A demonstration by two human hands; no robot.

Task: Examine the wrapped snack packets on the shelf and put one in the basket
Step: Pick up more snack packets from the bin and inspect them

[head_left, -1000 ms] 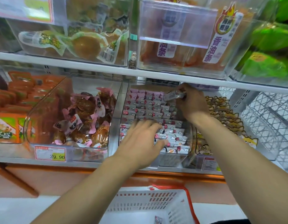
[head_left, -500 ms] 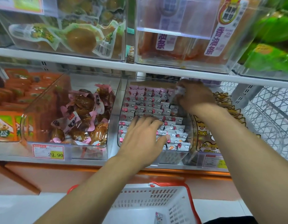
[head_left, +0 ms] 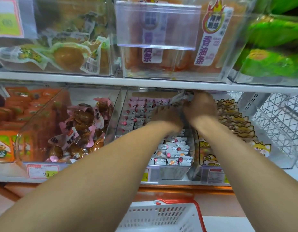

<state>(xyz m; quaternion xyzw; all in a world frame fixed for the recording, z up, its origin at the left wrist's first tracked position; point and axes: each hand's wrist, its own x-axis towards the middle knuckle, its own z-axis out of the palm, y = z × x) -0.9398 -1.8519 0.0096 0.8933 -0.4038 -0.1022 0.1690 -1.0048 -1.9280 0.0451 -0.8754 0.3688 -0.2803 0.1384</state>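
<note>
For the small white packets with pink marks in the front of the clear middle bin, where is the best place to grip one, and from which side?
Probably from above and the front: the small white packets lie flat in rows in the clear middle bin, open on top. Pinch one packet's crimped end edge, which sticks out thin.

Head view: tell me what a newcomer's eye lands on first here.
Two bare forearms reach in from the bottom to the clear bin of small pink-and-white snack packets on the lower shelf, where the right hand holds a shiny wrapped packet up at the back and the left hand lies over the rows beside it. Above, a bin bears a bold flame-topped label, and a white basket with a red rim waits below.
</note>
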